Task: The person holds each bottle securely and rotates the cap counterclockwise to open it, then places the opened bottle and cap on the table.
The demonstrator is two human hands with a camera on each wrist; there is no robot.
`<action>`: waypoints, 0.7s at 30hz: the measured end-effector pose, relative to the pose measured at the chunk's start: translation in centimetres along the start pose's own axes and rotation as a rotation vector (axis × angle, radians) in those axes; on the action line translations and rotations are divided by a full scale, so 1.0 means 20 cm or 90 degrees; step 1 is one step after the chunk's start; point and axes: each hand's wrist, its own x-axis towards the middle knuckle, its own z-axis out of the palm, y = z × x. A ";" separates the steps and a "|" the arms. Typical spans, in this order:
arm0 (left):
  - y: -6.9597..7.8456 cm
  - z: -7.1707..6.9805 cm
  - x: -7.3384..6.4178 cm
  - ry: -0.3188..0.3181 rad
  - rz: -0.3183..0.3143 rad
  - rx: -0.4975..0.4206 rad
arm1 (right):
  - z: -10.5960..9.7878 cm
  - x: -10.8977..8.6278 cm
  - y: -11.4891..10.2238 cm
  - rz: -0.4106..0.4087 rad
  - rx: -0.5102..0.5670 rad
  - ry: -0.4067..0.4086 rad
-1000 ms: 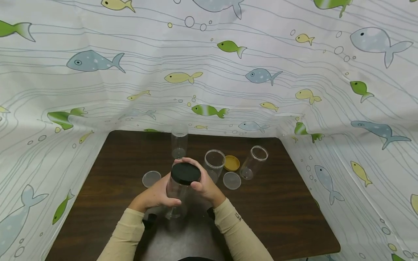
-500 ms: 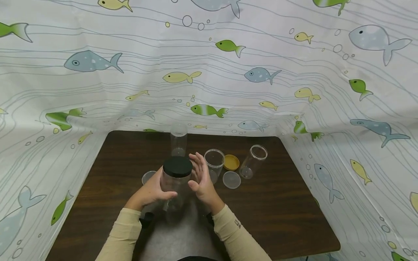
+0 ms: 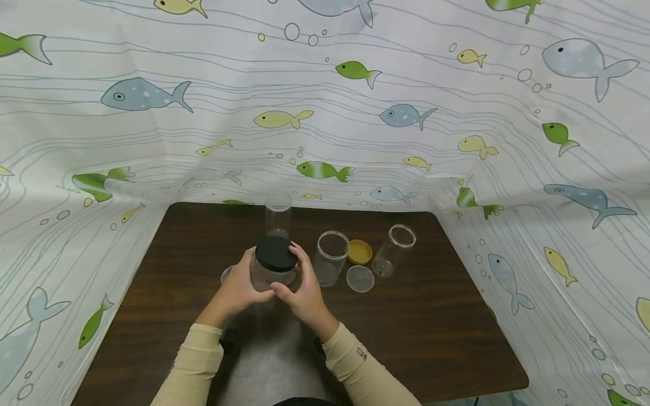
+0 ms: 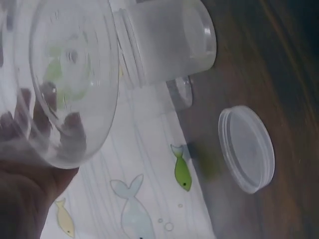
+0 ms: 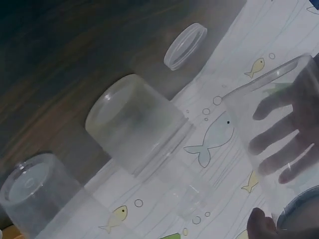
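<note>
Left hand (image 3: 236,291), at eight o'clock, grips the clear jar (image 3: 265,277), held above the table (image 3: 437,338), black lid (image 3: 276,254) on top. Right hand (image 3: 306,299), at four o'clock, holds the lid's rim. Step judged: lid-turning. Next move calls for steady jar, firm twist.

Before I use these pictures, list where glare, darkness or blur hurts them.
Head view: fairly crisp, though the black lid shows little detail; left wrist: soft and hazy, the tabletop dark at upper right; right wrist: soft, dim at upper left, a glint on the middle jar.

Left hand (image 3: 236,290) grips jar (image 3: 268,275), apparently clear plastic.
</note>
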 end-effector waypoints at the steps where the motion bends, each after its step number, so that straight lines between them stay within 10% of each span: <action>1: 0.00 0.00 0.00 0.006 -0.004 0.003 | 0.00 0.00 -0.01 0.007 -0.003 -0.003; 9: 0.03 0.02 -0.01 -0.008 0.022 0.001 | -0.03 0.07 -0.02 0.037 0.070 -0.049; 21: 0.02 -0.02 -0.02 -0.274 0.087 -0.269 | -0.14 0.14 0.07 0.002 0.366 -0.276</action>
